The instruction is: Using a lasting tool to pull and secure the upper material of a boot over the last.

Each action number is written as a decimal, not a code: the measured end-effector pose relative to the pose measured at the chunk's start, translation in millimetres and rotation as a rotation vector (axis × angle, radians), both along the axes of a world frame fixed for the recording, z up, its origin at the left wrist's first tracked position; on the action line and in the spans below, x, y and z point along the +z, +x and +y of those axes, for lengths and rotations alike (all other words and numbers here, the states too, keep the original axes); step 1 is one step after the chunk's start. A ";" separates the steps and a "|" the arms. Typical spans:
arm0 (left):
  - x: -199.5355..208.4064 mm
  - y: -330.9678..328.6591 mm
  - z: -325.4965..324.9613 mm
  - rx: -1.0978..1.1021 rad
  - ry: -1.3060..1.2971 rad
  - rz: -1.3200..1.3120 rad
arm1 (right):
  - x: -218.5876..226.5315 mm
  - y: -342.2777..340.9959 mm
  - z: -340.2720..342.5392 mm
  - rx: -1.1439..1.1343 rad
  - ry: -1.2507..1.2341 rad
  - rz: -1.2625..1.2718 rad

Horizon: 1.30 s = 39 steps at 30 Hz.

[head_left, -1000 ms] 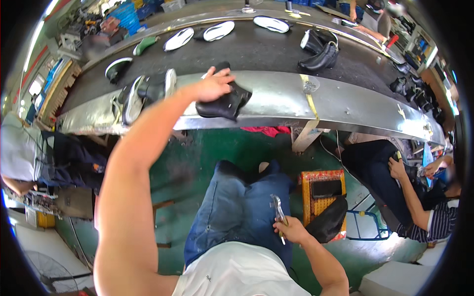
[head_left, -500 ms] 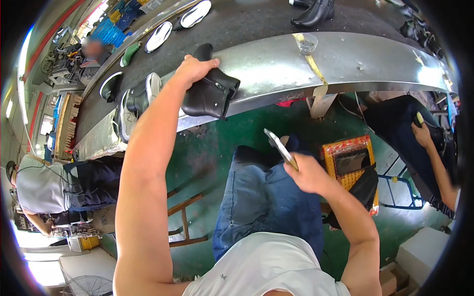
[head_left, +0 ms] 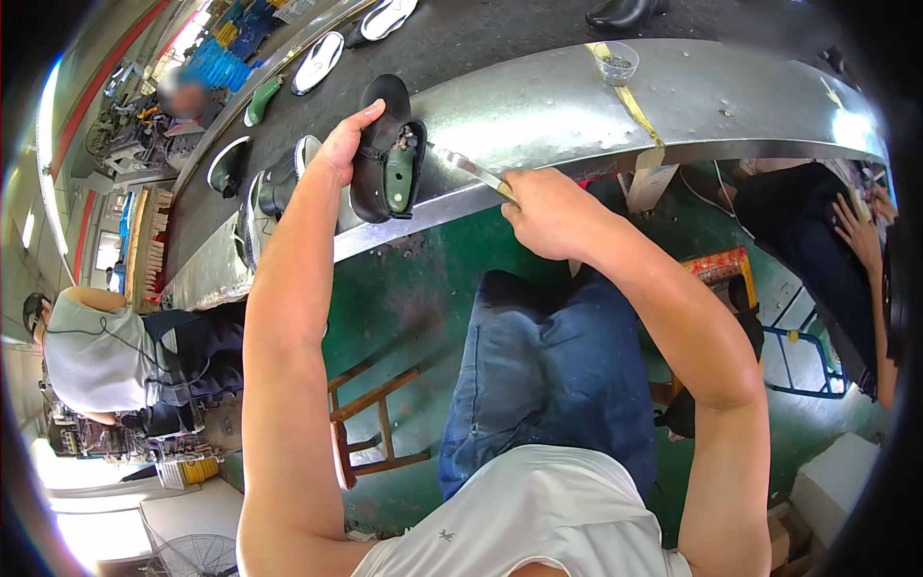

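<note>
My left hand [head_left: 348, 144] is closed around a black leather ankle boot [head_left: 366, 183] at the workbench's metal edge. The boot's opening faces me and shows a green shoe last [head_left: 399, 181] inside; its dark sole end points away. My right hand [head_left: 553, 210] grips a slim silver metal tool [head_left: 469, 169] with a yellowish handle part. The tool's tip points left, close to the boot's opening, and is slightly blurred, so its exact kind is unclear. Whether the tip touches the boot cannot be told.
The curved bench [head_left: 538, 106] carries a clear plastic cup [head_left: 617, 63] of small bits. White-soled shoes [head_left: 318, 63] and a green last [head_left: 261, 101] lie at the left, a black boot [head_left: 625, 13] farther back. A wooden stool [head_left: 385, 423] stands below. Co-workers sit on both sides.
My left hand has turned the boot so its opening and the green last face me. My right hand has risen from above my lap, bringing the tool up beside the boot.
</note>
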State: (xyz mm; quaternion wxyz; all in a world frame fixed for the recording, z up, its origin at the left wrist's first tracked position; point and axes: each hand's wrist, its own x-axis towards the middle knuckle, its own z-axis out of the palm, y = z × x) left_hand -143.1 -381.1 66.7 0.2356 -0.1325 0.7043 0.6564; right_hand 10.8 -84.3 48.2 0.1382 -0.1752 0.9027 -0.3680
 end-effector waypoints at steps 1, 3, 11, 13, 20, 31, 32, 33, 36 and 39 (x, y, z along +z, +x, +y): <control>-0.8 0.4 -0.6 0.017 -0.006 0.024 | 1.1 -1.0 -4.5 -0.019 0.024 0.077; -1.0 -1.9 -2.4 -0.014 -0.022 0.044 | 4.3 -3.5 -11.5 -0.032 0.051 0.156; 7.1 11.7 24.4 0.075 -0.260 0.221 | 34.7 -27.7 -14.6 0.020 0.352 0.224; 9.7 6.8 13.9 0.078 -0.262 0.213 | 43.5 -39.2 -10.6 0.094 0.399 0.214; 5.8 -4.9 30.7 -0.040 -0.754 0.212 | -5.3 -18.5 -13.5 0.223 0.315 0.268; -9.3 -2.8 42.5 -0.085 -1.035 0.442 | -50.5 83.3 -10.7 -0.053 -0.015 0.104; -11.8 -0.3 44.0 -0.099 -1.112 0.515 | -50.0 92.2 -11.9 -0.077 -0.014 0.082; -10.7 0.1 42.9 -0.129 -1.061 0.462 | -50.4 98.9 -12.9 -0.077 0.004 0.059; -11.0 4.1 50.0 -0.116 -1.083 0.472 | -57.5 105.7 -16.4 -0.135 0.004 0.083; -6.4 4.2 52.9 -0.153 -1.107 0.429 | -74.9 90.3 -10.1 -0.040 -0.035 0.082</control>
